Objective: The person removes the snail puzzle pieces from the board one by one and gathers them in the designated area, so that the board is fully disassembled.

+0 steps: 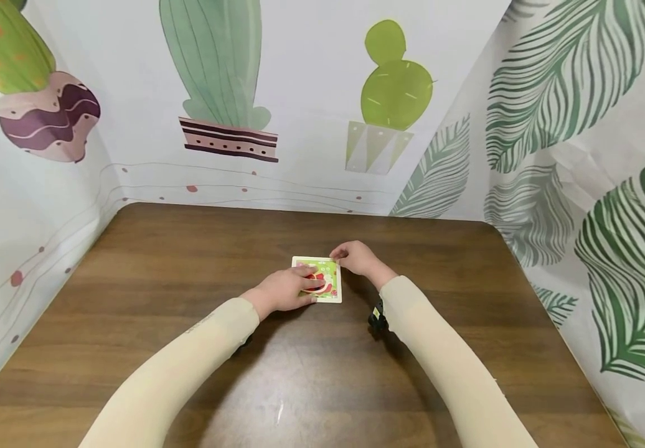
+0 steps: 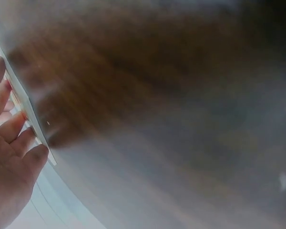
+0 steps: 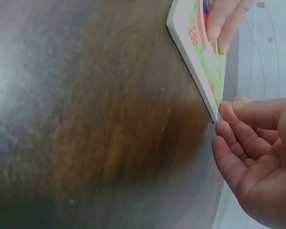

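A square picture board [image 1: 330,294] with a white border and a green and red picture lies flat on the brown table. Across its left and middle part rests my left hand [image 1: 287,289], fingers spread and fairly straight, covering much of the picture. At the far right corner of the board is my right hand [image 1: 357,258], its thumb and forefinger pinching at the corner. In the right wrist view the other fingers of the right hand [image 3: 262,157] curl beside that corner. The left wrist view shows the board edge-on under the left fingertips.
The wood-grain table [image 1: 199,249] spreads around the board on all sides. A white wall covering [image 1: 311,93] with cactus and leaf prints stands behind and at both sides. A small black device [image 1: 377,320] sits under the right wrist.
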`<state>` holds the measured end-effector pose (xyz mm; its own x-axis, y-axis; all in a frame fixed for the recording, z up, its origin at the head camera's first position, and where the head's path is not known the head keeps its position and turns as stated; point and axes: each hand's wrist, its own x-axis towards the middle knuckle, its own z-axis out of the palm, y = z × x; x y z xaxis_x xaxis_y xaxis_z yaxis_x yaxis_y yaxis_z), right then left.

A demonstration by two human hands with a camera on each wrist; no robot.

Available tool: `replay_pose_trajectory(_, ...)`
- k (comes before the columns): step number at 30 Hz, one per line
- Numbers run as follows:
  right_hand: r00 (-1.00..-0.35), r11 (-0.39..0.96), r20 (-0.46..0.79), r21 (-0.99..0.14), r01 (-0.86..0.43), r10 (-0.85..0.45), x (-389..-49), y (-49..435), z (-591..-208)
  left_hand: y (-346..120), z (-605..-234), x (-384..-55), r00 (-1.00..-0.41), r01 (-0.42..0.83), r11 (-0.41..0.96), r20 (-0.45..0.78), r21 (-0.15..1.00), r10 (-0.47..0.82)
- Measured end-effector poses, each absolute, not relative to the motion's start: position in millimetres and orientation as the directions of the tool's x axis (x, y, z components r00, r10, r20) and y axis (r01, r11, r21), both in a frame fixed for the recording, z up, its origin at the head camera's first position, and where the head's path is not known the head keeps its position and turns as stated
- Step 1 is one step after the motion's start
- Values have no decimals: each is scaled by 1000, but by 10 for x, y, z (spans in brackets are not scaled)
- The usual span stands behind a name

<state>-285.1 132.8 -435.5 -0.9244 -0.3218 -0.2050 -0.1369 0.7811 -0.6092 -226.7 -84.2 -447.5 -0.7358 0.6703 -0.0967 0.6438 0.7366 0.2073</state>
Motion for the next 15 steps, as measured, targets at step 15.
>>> replay_pose_trajectory(15, -947, 679, -236, -734, 26, -220, -2866, 1330, -4388, -831, -4471, -2290, -737, 632, 738, -111, 236, 667)
